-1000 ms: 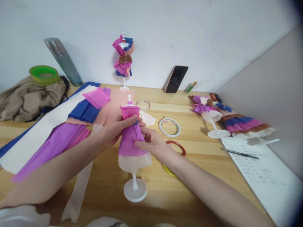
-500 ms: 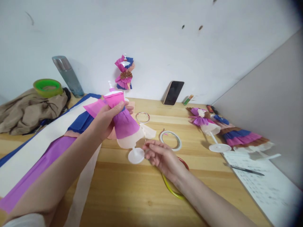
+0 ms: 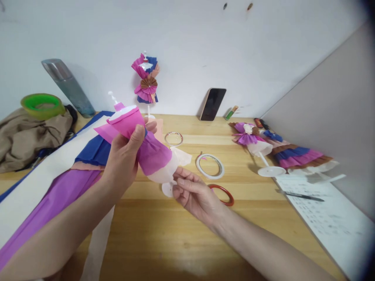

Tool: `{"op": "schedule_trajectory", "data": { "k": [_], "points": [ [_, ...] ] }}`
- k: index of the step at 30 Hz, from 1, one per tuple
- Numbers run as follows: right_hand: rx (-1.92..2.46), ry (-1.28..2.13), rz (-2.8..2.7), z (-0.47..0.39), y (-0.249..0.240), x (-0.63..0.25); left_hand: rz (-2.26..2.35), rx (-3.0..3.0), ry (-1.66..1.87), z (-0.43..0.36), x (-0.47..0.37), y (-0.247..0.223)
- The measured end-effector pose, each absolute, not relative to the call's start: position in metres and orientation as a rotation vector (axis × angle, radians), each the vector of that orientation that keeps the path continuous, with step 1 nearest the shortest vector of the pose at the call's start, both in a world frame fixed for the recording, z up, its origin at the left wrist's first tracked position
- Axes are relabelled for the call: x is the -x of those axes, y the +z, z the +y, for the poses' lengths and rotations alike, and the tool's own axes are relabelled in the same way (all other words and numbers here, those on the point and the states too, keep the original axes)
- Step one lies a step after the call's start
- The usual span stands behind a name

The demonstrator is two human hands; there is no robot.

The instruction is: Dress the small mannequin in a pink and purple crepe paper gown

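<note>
My left hand (image 3: 124,152) is closed around the waist of a small white dress form wearing a pink and purple crepe-paper dress (image 3: 155,154). The dress form leans, its neck knob (image 3: 113,96) to the upper left and its round white base (image 3: 167,189) to the lower right. A white paper layer (image 3: 164,171) edges the skirt. At that lower edge my right hand (image 3: 191,189) has its thumb and fingers pinched together. They touch the hem or the stand's stem just above the base; which one is hidden by the fingers.
Crepe-paper strips (image 3: 67,195) lie at left, near a cloth (image 3: 29,132), green tape roll (image 3: 42,106) and bottle (image 3: 68,88). Behind are another dressed form (image 3: 148,84) and phone (image 3: 213,104). White tape (image 3: 221,168), a red ring (image 3: 230,199), more dressed forms (image 3: 249,134) and a pen (image 3: 304,196) lie rightward.
The dress form has tilted further, its top coming nearer and leftward. My right hand has moved up slightly to the lower edge of the skirt. The view has shifted a little.
</note>
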State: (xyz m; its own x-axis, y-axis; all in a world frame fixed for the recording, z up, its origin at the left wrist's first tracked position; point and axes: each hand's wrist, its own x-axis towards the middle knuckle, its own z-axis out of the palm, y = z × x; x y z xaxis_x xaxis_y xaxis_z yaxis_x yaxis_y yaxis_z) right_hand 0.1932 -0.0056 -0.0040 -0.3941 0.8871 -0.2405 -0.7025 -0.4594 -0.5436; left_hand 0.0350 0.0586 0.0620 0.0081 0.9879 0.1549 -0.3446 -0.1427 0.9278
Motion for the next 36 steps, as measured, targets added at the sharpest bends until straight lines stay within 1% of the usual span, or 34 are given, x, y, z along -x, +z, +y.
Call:
{"op": "schedule_trajectory", "data": {
  "k": [5,19,26,31,36],
  "points": [
    [0.611,2.033,-0.467,-0.008,-0.002,-0.19,0.895,-1.062,1.398,0.053,-0.04,0.057],
    [0.662,1.985,-0.507,-0.021,-0.006,-0.165,0.96,-0.89,1.429,0.039,-0.054,0.048],
    [0.665,1.964,-0.464,-0.018,-0.005,-0.172,0.958,-1.005,1.288,0.044,-0.047,0.051],
    [0.658,1.948,-0.438,-0.017,-0.005,-0.174,0.985,-0.975,1.176,0.051,-0.044,0.049],
    [0.642,1.923,-0.44,-0.02,-0.005,-0.181,0.886,-0.972,1.093,0.065,-0.036,0.048]
  ]
}}
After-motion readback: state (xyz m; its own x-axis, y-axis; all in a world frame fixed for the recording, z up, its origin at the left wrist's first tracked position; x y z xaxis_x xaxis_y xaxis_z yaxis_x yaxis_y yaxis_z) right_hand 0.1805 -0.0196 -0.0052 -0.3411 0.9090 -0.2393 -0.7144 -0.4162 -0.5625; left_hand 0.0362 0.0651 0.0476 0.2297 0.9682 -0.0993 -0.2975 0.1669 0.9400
